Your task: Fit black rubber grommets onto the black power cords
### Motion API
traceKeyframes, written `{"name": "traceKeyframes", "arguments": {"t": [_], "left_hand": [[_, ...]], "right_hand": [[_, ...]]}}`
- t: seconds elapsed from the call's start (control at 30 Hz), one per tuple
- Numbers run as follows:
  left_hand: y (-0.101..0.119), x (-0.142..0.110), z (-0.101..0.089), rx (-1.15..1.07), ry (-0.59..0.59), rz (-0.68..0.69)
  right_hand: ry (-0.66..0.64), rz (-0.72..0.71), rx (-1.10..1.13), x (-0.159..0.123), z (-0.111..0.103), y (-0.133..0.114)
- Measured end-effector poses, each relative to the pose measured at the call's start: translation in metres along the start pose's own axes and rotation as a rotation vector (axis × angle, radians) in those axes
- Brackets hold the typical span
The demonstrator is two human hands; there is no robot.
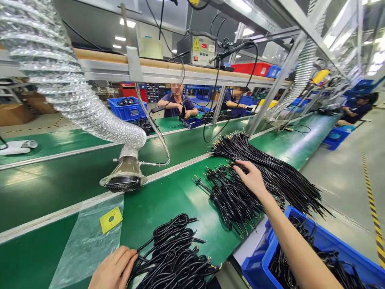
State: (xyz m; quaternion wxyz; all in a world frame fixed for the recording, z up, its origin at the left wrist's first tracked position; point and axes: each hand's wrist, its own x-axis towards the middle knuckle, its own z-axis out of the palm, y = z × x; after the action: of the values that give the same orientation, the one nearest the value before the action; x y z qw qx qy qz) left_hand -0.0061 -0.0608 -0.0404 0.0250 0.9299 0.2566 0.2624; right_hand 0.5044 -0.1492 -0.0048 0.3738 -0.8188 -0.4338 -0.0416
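At the bottom, my left hand (116, 267) is closed, its fingertips pinching a black cable at the left edge of a pile of coiled black cables (177, 257). My right hand (251, 178) reaches over a second heap of folded black cables (234, 196) with small black fittings and bare wire ends. Its thumb and forefinger come together on a cable end at the top of that heap; the exact contact is partly hidden. Just behind it lies a thick bundle of long, straight black cables (270, 168), with yellowish tips at the far end.
A blue bin (267, 257) of black cables stands below the bench's right edge. On the green bench lie a plastic sheet (87, 245) and a yellow card (111, 220) with a hole. A fume hood (124, 174) hangs from a silver duct (90, 108). Co-workers sit opposite.
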Motion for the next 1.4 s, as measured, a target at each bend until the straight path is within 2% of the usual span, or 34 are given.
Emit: {"name": "traceKeyframes", "arguments": {"t": [0.03,0.07,0.13,0.2,0.27,0.33,0.43,0.53,0.7,0.8,0.87,0.97,1.13,1.2,1.27,1.33,1.4], "left_hand": [[0.005,0.002,-0.001,-0.011,0.008,-0.029],[0.009,0.003,-0.002,-0.021,0.003,-0.061],[0.014,0.004,-0.002,-0.047,-0.027,-0.113],[0.015,0.003,-0.003,-0.067,-0.049,-0.15],[0.014,0.001,-0.003,-0.085,-0.061,-0.176],[0.014,0.0,-0.004,-0.099,-0.072,-0.196],[0.013,-0.002,-0.005,-0.106,-0.092,-0.203],[0.014,-0.002,-0.005,-0.101,-0.108,-0.199],[0.014,0.0,-0.004,-0.078,-0.142,-0.216],[0.016,0.003,-0.012,-0.105,-0.184,-0.236],[0.016,0.003,-0.021,-0.151,-0.191,-0.271],[0.011,-0.004,-0.04,-0.214,-0.14,-0.382],[-0.011,-0.042,-0.077,-0.156,0.004,-0.589],[-0.028,-0.061,-0.093,-0.06,0.048,-0.678],[-0.047,-0.079,-0.11,0.102,0.072,-0.792],[-0.066,-0.095,-0.125,0.312,0.055,-0.914],[-0.084,-0.105,-0.135,0.499,-0.006,-1.007]], "right_hand": [[-0.066,-0.053,0.06,-0.012,0.007,-0.029],[-0.191,-0.122,0.104,-0.026,0.014,-0.059],[-0.465,-0.283,0.148,-0.06,0.027,-0.117],[-0.801,-0.479,0.181,-0.096,0.035,-0.161],[-1.019,-0.652,0.229,-0.126,0.038,-0.186],[-1.123,-0.748,0.259,-0.146,0.039,-0.191],[-1.166,-0.765,0.248,-0.161,0.041,-0.181],[-1.122,-0.703,0.167,-0.169,0.043,-0.17],[-1.138,-0.625,0.01,-0.184,0.047,-0.175],[-1.143,-0.608,-0.066,-0.19,0.049,-0.176],[-1.12,-0.61,-0.093,-0.188,0.052,-0.174],[-1.056,-0.663,-0.079,-0.183,0.061,-0.165],[-0.903,-0.858,0.006,-0.178,0.072,-0.14],[-0.903,-0.916,0.061,-0.17,0.072,-0.132],[-0.957,-0.928,0.131,-0.154,0.07,-0.131],[-1.003,-0.88,0.21,-0.135,0.07,-0.141],[-0.994,-0.794,0.261,-0.118,0.075,-0.16]]}}
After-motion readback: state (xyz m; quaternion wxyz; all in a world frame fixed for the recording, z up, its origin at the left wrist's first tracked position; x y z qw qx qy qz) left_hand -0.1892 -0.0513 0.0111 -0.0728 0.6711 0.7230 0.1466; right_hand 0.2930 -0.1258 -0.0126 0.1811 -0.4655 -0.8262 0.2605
